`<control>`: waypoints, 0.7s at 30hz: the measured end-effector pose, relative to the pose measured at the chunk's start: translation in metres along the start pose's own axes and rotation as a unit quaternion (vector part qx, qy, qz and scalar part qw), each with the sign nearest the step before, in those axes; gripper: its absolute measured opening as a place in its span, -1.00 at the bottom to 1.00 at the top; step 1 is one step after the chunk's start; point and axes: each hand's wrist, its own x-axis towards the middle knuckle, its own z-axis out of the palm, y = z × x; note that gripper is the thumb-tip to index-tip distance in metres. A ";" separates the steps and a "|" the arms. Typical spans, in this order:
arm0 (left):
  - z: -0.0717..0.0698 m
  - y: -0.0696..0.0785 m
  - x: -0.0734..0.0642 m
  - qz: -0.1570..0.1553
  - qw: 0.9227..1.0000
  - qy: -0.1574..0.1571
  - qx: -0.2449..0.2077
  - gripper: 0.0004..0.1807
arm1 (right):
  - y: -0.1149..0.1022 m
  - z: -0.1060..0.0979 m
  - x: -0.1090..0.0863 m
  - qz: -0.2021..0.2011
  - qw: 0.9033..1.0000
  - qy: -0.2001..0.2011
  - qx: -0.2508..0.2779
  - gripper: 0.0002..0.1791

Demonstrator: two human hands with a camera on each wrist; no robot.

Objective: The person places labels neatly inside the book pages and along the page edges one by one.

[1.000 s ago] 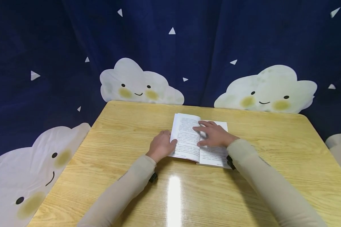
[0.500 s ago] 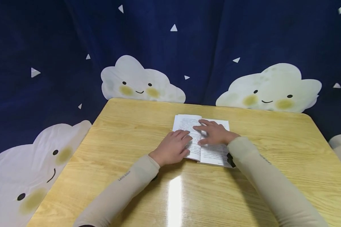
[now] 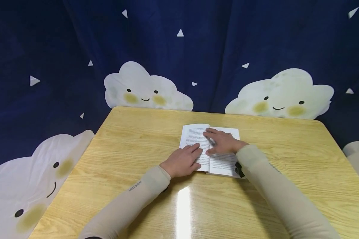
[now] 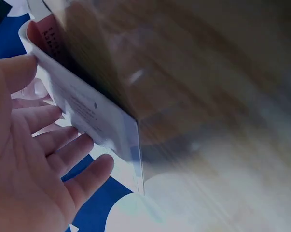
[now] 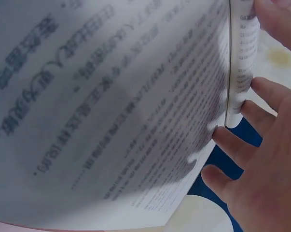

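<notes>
An open book (image 3: 192, 135) with printed pages lies on the wooden table. My left hand (image 3: 183, 162) rests on the lower part of its left page, fingers extended toward the spine. On the other side, my right hand (image 3: 223, 142) spreads its fingers over the right page (image 3: 224, 166), fingertips at the central fold. The left wrist view shows the book's cover flap (image 4: 87, 104) from the side, angled up off the table, beside extended fingers (image 4: 70, 150). Printed text (image 5: 116, 116) fills much of the right wrist view, with right fingers (image 5: 237, 145) touching down near the fold.
The wooden table (image 3: 137, 132) extends around the book on all sides. Behind it hangs a dark blue curtain (image 3: 209, 49) with smiling clouds (image 3: 143, 89) and small white triangles. A bright light reflection (image 3: 183, 212) lies on the tabletop in front.
My left hand has let go of the book's left edge and moved right onto the left page. That page now lies lower. The right hand stays near the fold.
</notes>
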 end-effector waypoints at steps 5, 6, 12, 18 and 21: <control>0.001 -0.003 -0.001 -0.011 0.999 -0.028 0.030 -0.32 | 0.000 0.002 0.000 0.001 1.000 0.000 0.006 -0.06; 0.002 -0.004 -0.001 -0.011 0.999 -0.030 0.033 -0.31 | 0.000 0.002 0.000 0.001 1.000 -0.001 0.007 -0.07; 0.004 -0.010 -0.001 0.000 0.998 -0.038 0.040 -0.27 | -0.001 0.004 0.000 0.007 1.000 -0.004 0.002 -0.06; 0.006 -0.015 0.002 -0.024 0.997 -0.071 0.024 -0.16 | -0.003 0.004 0.002 0.016 1.000 -0.014 -0.007 -0.05; 0.006 -0.016 0.005 -0.034 0.995 -0.086 0.023 -0.11 | -0.002 0.004 0.003 0.019 1.000 -0.014 -0.013 -0.05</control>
